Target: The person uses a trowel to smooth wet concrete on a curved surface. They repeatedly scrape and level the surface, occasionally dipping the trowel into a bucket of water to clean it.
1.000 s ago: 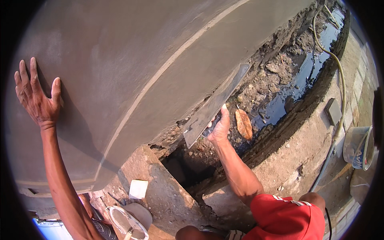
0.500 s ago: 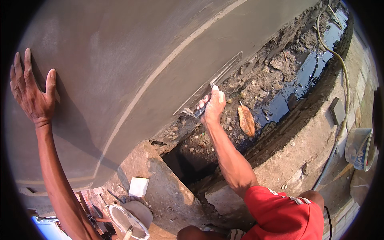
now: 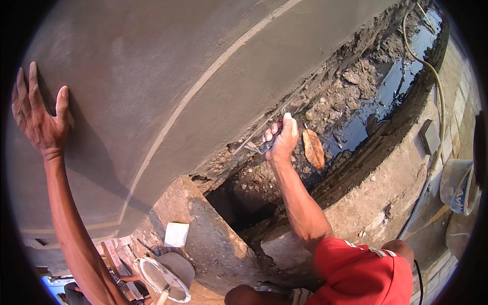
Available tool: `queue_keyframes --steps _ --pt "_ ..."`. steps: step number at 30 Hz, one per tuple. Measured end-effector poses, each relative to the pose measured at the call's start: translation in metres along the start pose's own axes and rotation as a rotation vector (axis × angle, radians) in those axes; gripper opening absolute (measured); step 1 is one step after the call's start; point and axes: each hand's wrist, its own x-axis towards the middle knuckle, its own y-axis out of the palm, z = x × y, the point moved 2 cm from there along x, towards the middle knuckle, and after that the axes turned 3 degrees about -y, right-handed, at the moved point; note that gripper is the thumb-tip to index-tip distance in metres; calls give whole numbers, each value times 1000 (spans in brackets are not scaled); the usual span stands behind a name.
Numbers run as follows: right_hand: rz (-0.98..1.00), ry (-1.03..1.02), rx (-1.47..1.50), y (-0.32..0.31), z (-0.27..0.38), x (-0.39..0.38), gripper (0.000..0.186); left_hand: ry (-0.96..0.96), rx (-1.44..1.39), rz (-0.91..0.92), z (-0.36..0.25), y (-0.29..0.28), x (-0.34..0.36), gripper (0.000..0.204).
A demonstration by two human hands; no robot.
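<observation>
My left hand (image 3: 41, 114) lies spread on the grey plastered wall (image 3: 127, 56), fingers apart and holding nothing. My right hand (image 3: 282, 141) is wrapped round the dark handle of a plastering trowel (image 3: 265, 147). Its long thin blade is seen almost edge-on, along the lower edge of the wet plaster. Whether the blade touches the plaster there, I cannot tell. A paler strip (image 3: 178, 109) curves across the wall between my hands.
Below the wall runs a ditch with rubble, dark water (image 3: 356, 129) and a brown leaf (image 3: 313, 149). A concrete ledge (image 3: 376, 195), a hose (image 3: 441, 112) and a clear tub (image 3: 455, 187) lie right. Bottom left stand a bucket (image 3: 161, 277) and a white square piece (image 3: 176, 235).
My right hand has shifted slightly right and down with the trowel. The blade has moved down off the plaster face to its lower edge. My left hand stays almost in place.
</observation>
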Motion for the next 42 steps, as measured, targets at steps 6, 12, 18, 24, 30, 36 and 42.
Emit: queue_keyframes --steps 6,12,18,24,30,36,42 --pt "32 35 13 12 3 49 26 3 11 9 0 -1 -1 74" --pt "355 -295 -352 76 1 -5 26 6 10 5 -1 -1 1 73" --pt "732 -535 -694 80 -10 -69 35 -5 47 4 -4 -2 0 73" --pt "191 -122 -28 11 27 19 26 -13 3 15 -5 -1 1 72" --pt "45 -45 12 4 60 113 35 -11 11 15 -5 -2 2 73" --pt "181 -192 -224 45 59 85 31 0 31 15 -4 -3 2 73" --pt "536 -598 -742 92 23 -19 32 -18 44 17 -6 -4 2 74"
